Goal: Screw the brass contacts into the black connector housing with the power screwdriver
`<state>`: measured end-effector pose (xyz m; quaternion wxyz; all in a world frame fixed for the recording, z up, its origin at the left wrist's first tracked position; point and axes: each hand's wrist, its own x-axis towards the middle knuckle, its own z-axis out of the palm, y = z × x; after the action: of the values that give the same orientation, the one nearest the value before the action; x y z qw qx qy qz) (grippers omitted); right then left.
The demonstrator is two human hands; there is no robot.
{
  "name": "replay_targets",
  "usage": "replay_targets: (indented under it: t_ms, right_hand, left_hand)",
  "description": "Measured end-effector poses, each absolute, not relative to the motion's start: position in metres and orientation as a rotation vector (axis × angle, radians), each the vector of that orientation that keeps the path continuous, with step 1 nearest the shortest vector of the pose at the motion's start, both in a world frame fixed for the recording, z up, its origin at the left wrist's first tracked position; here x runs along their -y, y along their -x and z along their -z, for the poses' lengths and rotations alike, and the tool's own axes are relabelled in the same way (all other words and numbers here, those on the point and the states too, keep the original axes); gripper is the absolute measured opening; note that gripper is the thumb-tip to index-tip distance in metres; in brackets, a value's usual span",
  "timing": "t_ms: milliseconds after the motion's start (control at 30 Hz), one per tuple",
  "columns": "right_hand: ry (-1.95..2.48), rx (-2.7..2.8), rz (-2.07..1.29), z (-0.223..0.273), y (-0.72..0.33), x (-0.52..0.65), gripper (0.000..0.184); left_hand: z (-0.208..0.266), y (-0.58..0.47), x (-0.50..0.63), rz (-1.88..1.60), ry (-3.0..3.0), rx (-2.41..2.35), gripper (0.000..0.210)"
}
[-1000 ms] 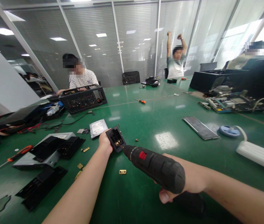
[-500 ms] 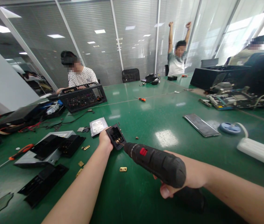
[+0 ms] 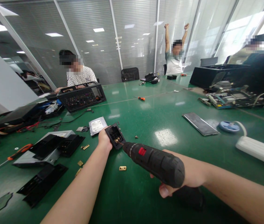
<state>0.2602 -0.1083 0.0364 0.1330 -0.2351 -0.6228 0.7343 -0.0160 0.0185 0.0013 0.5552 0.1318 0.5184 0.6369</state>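
My left hand (image 3: 104, 140) is closed around the side of a small black plastic housing (image 3: 112, 132), its hollow side tilted up toward me. Brass-coloured parts show inside it. My right hand (image 3: 169, 183) grips a black cordless drill (image 3: 154, 160) with a red switch on top. The drill's bit points into the lower right part of the housing; whether it touches a screw is too small to tell. Behind my left hand lies a hard drive (image 3: 97, 125). A brass plate with two holes (image 3: 122, 168) rests on the table below the housing, and a small screw (image 3: 136, 137) lies to its right.
On the left are an orange-handled screwdriver (image 3: 20, 151), a silver drive case (image 3: 37, 157) and a black plastic part (image 3: 43, 183). A phone (image 3: 200, 123), white power strip (image 3: 260, 152) and circuit board (image 3: 232, 98) lie right. Several people sit around the green table (image 3: 127, 109).
The view has shifted very slightly. Both hands, the housing and the drill keep nearly the same positions relative to each other.
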Motion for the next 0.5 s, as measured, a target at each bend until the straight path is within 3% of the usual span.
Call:
replay_targets:
  t_ms: [500]
  right_hand:
    - [0.664, 2.049, -1.908, -0.0478, -0.2631, 0.1087, 0.048]
  left_hand:
    - [-0.0022, 0.0141, -0.0183, -1.537, -0.321, -1.223, 0.016]
